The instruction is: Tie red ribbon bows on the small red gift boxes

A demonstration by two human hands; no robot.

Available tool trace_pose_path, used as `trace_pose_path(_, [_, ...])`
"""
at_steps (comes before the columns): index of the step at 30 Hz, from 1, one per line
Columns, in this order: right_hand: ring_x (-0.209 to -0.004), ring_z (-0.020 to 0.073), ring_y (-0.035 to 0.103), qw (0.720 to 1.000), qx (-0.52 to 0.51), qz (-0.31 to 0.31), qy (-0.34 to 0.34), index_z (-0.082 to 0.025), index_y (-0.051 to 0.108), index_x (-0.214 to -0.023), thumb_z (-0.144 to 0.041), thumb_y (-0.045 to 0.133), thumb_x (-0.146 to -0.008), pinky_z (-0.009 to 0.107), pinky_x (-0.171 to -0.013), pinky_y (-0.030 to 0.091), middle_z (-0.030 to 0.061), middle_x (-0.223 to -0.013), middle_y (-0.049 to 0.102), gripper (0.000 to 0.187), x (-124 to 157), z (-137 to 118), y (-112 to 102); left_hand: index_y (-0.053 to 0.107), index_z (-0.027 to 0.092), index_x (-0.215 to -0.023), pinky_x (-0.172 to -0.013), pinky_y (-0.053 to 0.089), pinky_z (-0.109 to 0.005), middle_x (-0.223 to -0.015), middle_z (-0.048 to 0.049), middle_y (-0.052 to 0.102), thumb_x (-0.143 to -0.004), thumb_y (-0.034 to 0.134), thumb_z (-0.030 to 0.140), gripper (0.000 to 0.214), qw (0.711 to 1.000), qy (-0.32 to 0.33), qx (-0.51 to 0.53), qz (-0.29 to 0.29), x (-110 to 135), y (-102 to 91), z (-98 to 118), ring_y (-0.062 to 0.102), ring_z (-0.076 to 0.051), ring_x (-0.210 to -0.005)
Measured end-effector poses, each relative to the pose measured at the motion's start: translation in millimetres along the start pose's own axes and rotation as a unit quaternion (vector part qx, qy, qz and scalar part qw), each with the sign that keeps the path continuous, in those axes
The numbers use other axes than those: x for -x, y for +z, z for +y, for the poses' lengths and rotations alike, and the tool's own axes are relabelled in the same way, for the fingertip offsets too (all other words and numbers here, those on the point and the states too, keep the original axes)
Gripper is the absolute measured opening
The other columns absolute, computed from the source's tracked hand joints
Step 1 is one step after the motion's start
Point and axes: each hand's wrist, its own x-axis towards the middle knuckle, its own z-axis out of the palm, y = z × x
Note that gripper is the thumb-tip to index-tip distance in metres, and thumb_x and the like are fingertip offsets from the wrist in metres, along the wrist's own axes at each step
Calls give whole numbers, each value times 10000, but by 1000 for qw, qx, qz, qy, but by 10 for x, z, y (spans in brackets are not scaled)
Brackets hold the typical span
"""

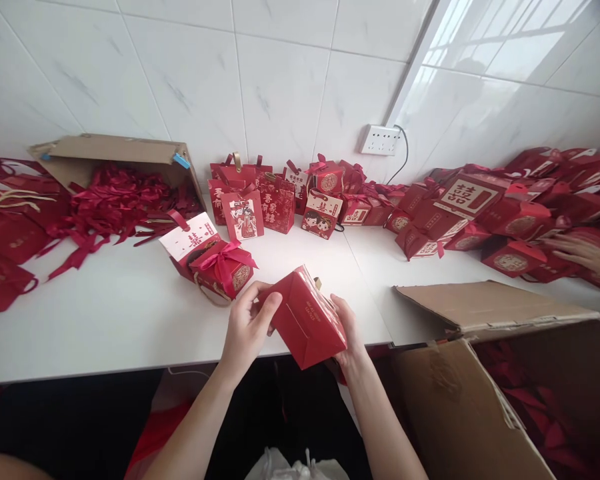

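Observation:
A plain red gift box (307, 319) with small gold lettering is held tilted over the near edge of the white table (105, 313). My left hand (246, 328) grips its left end, fingers curled on the edge. My right hand (349, 332) holds its right side from behind, fingers largely hidden by the box. Just beyond, on the table, lies a red box tied with a pink-red ribbon bow (223, 267) beside a white-and-red card box (189, 239).
A tipped cardboard carton (115, 157) spills red ribbons (117, 200) at the back left. Many red gift boxes (280, 197) line the tiled wall and pile up at right. Another person's hand (587, 255) rests there. An open cardboard box (490, 387) stands at my right.

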Motion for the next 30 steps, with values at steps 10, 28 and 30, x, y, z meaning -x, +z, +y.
trace_pose_path(10, [-746, 176, 596, 783, 399, 157, -452, -209, 507, -846, -413, 620, -745, 326, -642, 530, 27, -819, 613, 254, -439, -427, -108, 471, 198, -1082, -644, 499, -277, -899, -21, 536, -821, 472, 327, 292, 988, 20, -150, -1, -30, 73, -879, 561, -104, -635])
trace_pose_path(28, [-910, 231, 626, 722, 549, -114, -405, -214, 478, -948, -250, 441, -854, 384, -803, 487, 101, -1002, 641, 107, -1697, 257, 944, 561, 173, -748, -658, 492, -323, -733, -31, 623, -781, 427, 27, 201, 889, 197, -406, -76, 131, 147, -944, 590, -189, -715])
trace_pose_path(30, [-955, 230, 621, 722, 549, -119, -403, -213, 487, -993, -233, 443, -861, 380, -828, 482, 106, -1056, 637, 141, -1714, 321, 1021, 567, 170, -746, -660, 496, -339, -727, -33, 627, -774, 435, 25, 198, 882, 209, -416, -78, 127, 152, -957, 598, -200, -711])
